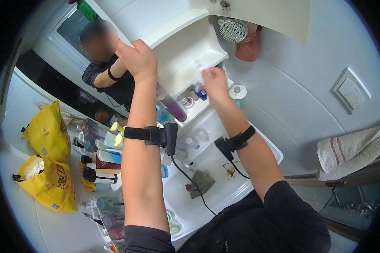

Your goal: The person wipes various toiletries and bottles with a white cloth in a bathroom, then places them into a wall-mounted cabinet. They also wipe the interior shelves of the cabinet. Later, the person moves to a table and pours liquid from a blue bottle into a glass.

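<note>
My left hand [141, 61] is raised at the edge of a mirrored cabinet door [71, 74], its thumb and fingers wrapped about that edge. Most of its fingertips are hidden. At the white cabinet shelf [180, 76], my right hand [216, 84] pinches a whitish, translucent item [199, 77], too blurred to name. Just below that hand stand a dark blue container [201, 94] and a small round jar [188, 102]. A tall bottle of purple liquid [174, 109] leans on the lower shelf between my forearms.
Under my arms is a white washbasin [180, 202] with a green cloth [202, 185] in it. Toiletry bottles [106, 161] crowd the left side beside yellow bags [50, 186]. On the right wall are a hairbrush [234, 30], a switch [351, 91] and a towel [345, 155].
</note>
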`<act>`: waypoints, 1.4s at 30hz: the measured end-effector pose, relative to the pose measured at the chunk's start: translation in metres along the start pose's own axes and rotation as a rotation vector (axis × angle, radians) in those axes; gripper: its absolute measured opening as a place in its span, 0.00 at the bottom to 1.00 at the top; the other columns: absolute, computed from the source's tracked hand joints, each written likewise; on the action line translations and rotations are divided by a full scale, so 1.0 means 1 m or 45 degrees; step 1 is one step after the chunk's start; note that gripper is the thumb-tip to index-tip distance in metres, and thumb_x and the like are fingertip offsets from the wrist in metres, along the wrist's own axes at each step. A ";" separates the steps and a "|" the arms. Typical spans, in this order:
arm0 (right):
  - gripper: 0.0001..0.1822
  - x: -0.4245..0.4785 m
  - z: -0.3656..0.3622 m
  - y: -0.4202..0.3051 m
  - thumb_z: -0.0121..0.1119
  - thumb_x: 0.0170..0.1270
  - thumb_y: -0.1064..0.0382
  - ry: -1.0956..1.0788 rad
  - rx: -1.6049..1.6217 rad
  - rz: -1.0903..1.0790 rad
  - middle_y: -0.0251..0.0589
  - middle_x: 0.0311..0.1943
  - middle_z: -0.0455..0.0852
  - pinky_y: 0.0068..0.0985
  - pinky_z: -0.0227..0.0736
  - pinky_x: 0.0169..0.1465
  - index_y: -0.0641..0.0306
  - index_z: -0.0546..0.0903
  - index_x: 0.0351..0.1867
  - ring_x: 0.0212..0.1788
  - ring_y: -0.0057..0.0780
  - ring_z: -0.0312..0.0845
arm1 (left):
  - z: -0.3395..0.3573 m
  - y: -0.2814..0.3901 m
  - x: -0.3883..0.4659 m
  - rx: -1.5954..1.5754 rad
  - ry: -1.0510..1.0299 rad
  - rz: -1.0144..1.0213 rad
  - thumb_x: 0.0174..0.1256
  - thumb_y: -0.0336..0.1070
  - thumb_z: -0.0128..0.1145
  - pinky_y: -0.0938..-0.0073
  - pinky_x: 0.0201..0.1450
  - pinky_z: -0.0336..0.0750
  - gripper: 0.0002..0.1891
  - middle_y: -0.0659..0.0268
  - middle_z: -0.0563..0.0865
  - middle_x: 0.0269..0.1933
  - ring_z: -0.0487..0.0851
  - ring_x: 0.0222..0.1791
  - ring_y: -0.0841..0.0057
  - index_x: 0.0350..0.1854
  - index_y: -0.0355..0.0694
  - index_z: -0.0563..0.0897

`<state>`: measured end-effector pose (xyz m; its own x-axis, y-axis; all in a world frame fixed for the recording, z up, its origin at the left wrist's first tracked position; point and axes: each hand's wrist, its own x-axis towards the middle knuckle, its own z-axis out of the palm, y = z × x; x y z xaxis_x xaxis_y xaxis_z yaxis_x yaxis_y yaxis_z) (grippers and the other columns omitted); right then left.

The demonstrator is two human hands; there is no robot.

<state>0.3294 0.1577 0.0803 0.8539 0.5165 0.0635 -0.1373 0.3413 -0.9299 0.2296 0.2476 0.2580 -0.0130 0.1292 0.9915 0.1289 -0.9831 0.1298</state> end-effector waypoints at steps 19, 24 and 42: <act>0.19 0.042 0.005 -0.056 0.48 0.66 0.70 0.360 -0.749 -0.997 0.63 0.54 0.77 0.37 0.68 0.60 0.75 0.73 0.57 0.57 0.55 0.73 | -0.009 0.007 -0.001 0.034 -0.043 -0.086 0.61 0.25 0.40 0.56 0.68 0.58 0.28 0.40 0.65 0.63 0.64 0.63 0.47 0.67 0.25 0.57; 0.18 0.060 0.037 -0.096 0.48 0.67 0.69 0.498 -0.638 -1.274 0.64 0.54 0.77 0.38 0.69 0.59 0.74 0.74 0.57 0.57 0.56 0.73 | -0.006 0.001 -0.001 0.002 -0.024 -0.048 0.60 0.24 0.41 0.56 0.71 0.53 0.29 0.40 0.61 0.66 0.58 0.68 0.46 0.67 0.24 0.56; 0.21 0.030 0.042 -0.130 0.47 0.65 0.71 0.428 -0.691 -1.305 0.64 0.58 0.74 0.37 0.67 0.62 0.74 0.73 0.59 0.60 0.55 0.71 | -0.014 0.016 0.001 -0.104 -0.123 -0.290 0.67 0.32 0.45 0.61 0.72 0.52 0.31 0.44 0.57 0.70 0.57 0.71 0.52 0.70 0.26 0.53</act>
<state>0.3519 0.1619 0.2188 0.5417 -0.0586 0.8385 0.8404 0.0571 -0.5389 0.2182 0.2302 0.2616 0.0630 0.3564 0.9322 0.0529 -0.9340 0.3535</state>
